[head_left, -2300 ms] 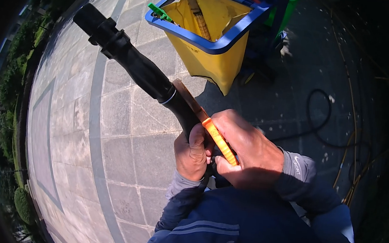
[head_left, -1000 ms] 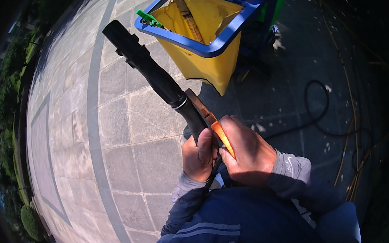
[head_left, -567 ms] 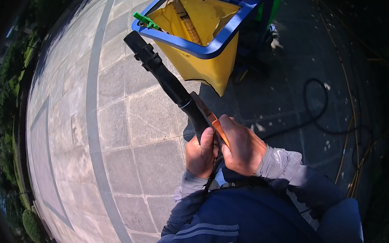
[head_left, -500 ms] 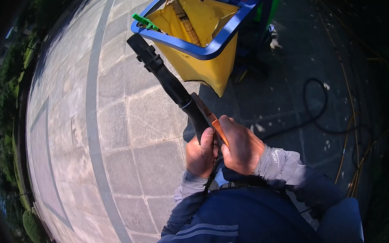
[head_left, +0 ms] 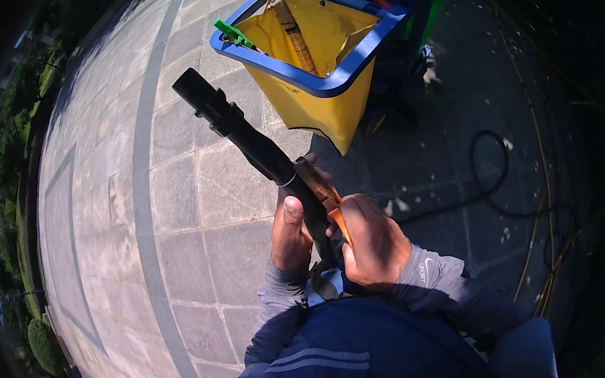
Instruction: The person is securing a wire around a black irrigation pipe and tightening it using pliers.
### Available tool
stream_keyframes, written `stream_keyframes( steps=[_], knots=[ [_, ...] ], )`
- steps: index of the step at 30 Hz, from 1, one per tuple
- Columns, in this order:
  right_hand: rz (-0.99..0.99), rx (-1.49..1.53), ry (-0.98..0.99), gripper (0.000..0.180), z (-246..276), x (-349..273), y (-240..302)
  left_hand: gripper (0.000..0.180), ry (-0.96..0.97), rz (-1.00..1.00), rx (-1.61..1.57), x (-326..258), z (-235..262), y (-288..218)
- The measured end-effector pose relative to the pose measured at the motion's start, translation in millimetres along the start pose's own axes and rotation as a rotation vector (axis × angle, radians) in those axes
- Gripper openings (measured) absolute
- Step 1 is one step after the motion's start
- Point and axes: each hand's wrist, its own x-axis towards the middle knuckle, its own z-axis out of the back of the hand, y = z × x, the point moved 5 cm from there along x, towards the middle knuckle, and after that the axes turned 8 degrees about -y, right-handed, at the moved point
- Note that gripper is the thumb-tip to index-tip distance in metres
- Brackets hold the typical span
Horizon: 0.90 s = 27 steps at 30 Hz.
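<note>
Grey paving stones [head_left: 170,198] are lying to the left of the black nozzle tube [head_left: 249,136], which is pointing up and away, just short of the yellow bag cart [head_left: 324,111]. The left hand [head_left: 291,235] is closing around the tube from below. To its right, the right hand [head_left: 374,243] is gripping the orange-marked handle [head_left: 330,203]. Nothing is visibly coming out, so the work seems not yet started.
</note>
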Motion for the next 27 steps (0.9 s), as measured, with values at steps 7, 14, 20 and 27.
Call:
stream_keyframes(
  steps=[7, 14, 20, 27],
  knots=[
    [0.05, -0.107, -0.059, 0.036, 3, -5, 12, 0.041, 0.057, -0.007, -0.056, 8, 8, 1],
    [-0.033, 0.075, -0.08, 0.051, 16, -17, 10, 0.035, 0.009, -0.032, -0.17, 4, 3, -6],
    [0.01, 0.011, -0.125, 0.052, 16, -20, 14, 0.048, 0.003, -0.14, 0.03, -1, -5, -11],
    [0.001, -0.043, -0.11, 0.058, 9, -24, 21, 0.07, -0.091, -0.19, -0.084, 1, 0, -14]
  ],
)
